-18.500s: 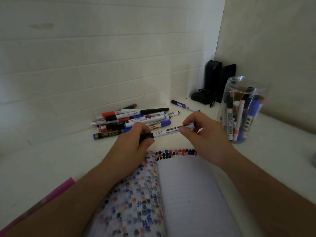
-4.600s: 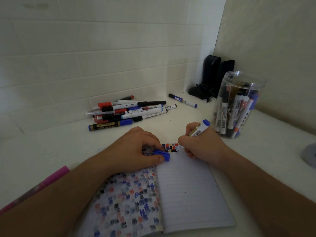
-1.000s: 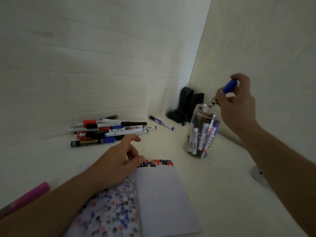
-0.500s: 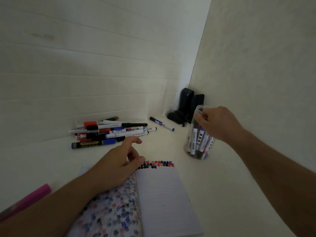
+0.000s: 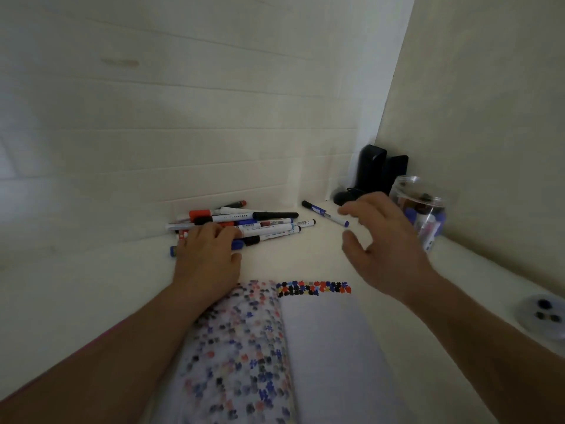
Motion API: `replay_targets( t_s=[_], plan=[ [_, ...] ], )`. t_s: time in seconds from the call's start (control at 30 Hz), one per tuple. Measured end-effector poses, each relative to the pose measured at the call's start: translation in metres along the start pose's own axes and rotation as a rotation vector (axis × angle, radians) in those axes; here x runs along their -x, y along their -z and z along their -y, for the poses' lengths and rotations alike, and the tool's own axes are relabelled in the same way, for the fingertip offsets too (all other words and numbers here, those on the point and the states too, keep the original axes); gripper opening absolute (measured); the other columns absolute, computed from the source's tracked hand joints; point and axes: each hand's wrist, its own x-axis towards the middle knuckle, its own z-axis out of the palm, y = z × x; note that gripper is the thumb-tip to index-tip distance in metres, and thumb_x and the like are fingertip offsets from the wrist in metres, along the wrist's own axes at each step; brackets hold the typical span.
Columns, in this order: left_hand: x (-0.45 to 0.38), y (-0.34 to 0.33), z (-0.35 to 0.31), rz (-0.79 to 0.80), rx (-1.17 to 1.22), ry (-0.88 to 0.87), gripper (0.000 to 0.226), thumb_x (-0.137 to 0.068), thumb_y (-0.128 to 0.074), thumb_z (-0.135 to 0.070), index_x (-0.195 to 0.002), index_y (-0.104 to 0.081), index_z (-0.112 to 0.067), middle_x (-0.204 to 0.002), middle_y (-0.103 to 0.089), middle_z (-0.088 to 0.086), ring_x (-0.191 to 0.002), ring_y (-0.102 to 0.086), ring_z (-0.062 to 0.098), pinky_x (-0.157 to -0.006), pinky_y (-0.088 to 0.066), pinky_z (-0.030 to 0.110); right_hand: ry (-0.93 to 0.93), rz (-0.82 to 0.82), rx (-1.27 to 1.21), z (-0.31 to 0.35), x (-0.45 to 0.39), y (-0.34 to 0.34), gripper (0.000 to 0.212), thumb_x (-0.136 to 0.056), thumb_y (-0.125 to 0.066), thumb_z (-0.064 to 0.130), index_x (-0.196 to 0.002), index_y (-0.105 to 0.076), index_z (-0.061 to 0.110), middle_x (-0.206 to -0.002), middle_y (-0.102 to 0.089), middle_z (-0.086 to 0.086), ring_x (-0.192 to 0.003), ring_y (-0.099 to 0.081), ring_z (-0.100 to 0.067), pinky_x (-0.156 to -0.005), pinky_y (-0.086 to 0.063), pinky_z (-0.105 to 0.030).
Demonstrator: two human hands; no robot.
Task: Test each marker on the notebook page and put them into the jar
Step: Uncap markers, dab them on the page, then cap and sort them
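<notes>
The blue-capped marker, held over the jar [image 5: 423, 209] a second ago, is no longer in the right hand [image 5: 379, 240], which hangs empty, fingers spread. The left hand [image 5: 208, 255] now rests on the marker pile [image 5: 244, 223] against the wall, fingers laid over a marker. One test cycle is judged complete, the next beginning.

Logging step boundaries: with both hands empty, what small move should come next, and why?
Probably the left hand, lying on the marker pile, closes on one marker and lifts it toward the notebook. The right hand hovers open beside the jar.
</notes>
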Motion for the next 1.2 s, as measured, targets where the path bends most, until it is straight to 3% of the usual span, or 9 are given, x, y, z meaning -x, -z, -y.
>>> replay_targets(
  t_s=[0.17,0.4,0.53,0.6,0.73,0.83,0.9,1.0,1.2],
  plan=[
    [-0.003,-0.006,0.005,0.119,-0.110,0.103,0.046,-0.092,-0.055,-0.041,-0.136,-0.048,-0.031,-0.137,-0.049,0.004,-0.125,-0.042,0.031,-0.105,-0.035,0.049,-0.112,0.198,-0.241,0.020,0.032,-0.057,0.033,-0.094,-0.064,0.018,-0.123,-0.061,0.034,-0.108,-0.044,0.027,-0.083,-0.056,-0.003,-0.068,-0.045,-0.014],
    [-0.006,-0.003,0.000,0.166,-0.218,0.112,0.027,-0.102,-0.048,-0.044,-0.121,-0.060,-0.031,-0.120,-0.058,0.001,-0.119,-0.043,0.029,-0.097,-0.030,0.043,-0.125,0.237,-0.370,0.016,0.033,-0.061,0.033,-0.093,-0.064,0.010,-0.118,-0.066,0.031,-0.097,-0.054,0.018,-0.076,-0.060,-0.011,-0.068,-0.050,-0.018],
    [-0.006,0.013,-0.016,-0.131,-0.089,-0.172,0.026,-0.100,-0.057,-0.031,-0.121,-0.068,-0.022,-0.108,-0.063,0.003,-0.105,-0.052,0.031,-0.087,-0.037,0.044,-0.142,0.223,-0.375,0.012,0.035,-0.056,0.030,-0.095,-0.063,0.011,-0.118,-0.068,0.029,-0.090,-0.058,0.017,-0.078,-0.061,-0.010,-0.070,-0.052,-0.022],
    [-0.003,0.025,-0.032,-0.233,0.114,-0.324,0.032,-0.100,-0.057,-0.023,-0.130,-0.065,-0.014,-0.113,-0.060,0.003,-0.103,-0.051,0.023,-0.088,-0.041,0.035,-0.174,0.222,-0.389,0.011,0.032,-0.055,0.025,-0.097,-0.062,0.018,-0.118,-0.068,0.030,-0.088,-0.059,0.017,-0.081,-0.061,-0.008,-0.071,-0.052,-0.023],
    [0.019,0.036,-0.060,-0.120,0.464,-0.341,0.026,-0.098,-0.057,-0.023,-0.124,-0.059,-0.024,-0.107,-0.053,-0.014,-0.095,-0.053,0.003,-0.085,-0.039,0.011,-0.164,0.249,-0.381,0.018,0.030,-0.054,0.033,-0.099,-0.055,0.049,-0.126,-0.065,0.032,-0.096,-0.058,0.019,-0.093,-0.057,-0.004,-0.078,-0.046,-0.017],
    [0.031,0.035,-0.071,-0.006,0.759,-0.284,0.019,-0.097,-0.062,-0.026,-0.108,-0.052,-0.037,-0.103,-0.063,-0.016,-0.100,-0.064,0.011,-0.085,-0.049,0.015,-0.092,0.219,-0.359,0.025,0.028,-0.053,0.059,-0.096,-0.052,0.062,-0.145,-0.053,0.028,-0.121,-0.060,0.013,-0.113,-0.050,-0.004,-0.097,-0.037,-0.015],
    [0.031,0.035,-0.074,0.081,0.894,-0.227,0.021,-0.094,-0.068,-0.019,-0.101,-0.055,-0.034,-0.102,-0.068,-0.011,-0.099,-0.069,0.016,-0.084,-0.056,0.023,-0.009,0.240,-0.285,0.029,0.026,-0.053,0.058,-0.099,-0.053,0.055,-0.147,-0.052,0.024,-0.121,-0.066,0.007,-0.109,-0.053,-0.012,-0.095,-0.040,-0.023],
    [0.028,0.029,-0.067,0.123,0.744,-0.163,0.018,-0.089,-0.075,-0.021,-0.098,-0.062,-0.030,-0.094,-0.070,-0.017,-0.088,-0.070,0.008,-0.077,-0.057,0.021,0.047,0.359,-0.066,0.033,0.023,-0.052,0.033,-0.103,-0.057,0.037,-0.134,-0.059,0.026,-0.095,-0.065,0.004,-0.084,-0.058,-0.019,-0.072,-0.046,-0.035],
    [0.022,0.022,-0.053,0.239,0.541,-0.189,0.013,-0.087,-0.075,-0.035,-0.098,-0.069,-0.039,-0.086,-0.071,-0.021,-0.085,-0.067,-0.001,-0.076,-0.051,0.013,-0.056,0.607,0.044,0.037,0.022,-0.049,0.029,-0.109,-0.036,0.049,-0.118,-0.056,0.030,-0.095,-0.055,0.008,-0.083,-0.055,-0.014,-0.072,-0.051,-0.037]
  ],
)
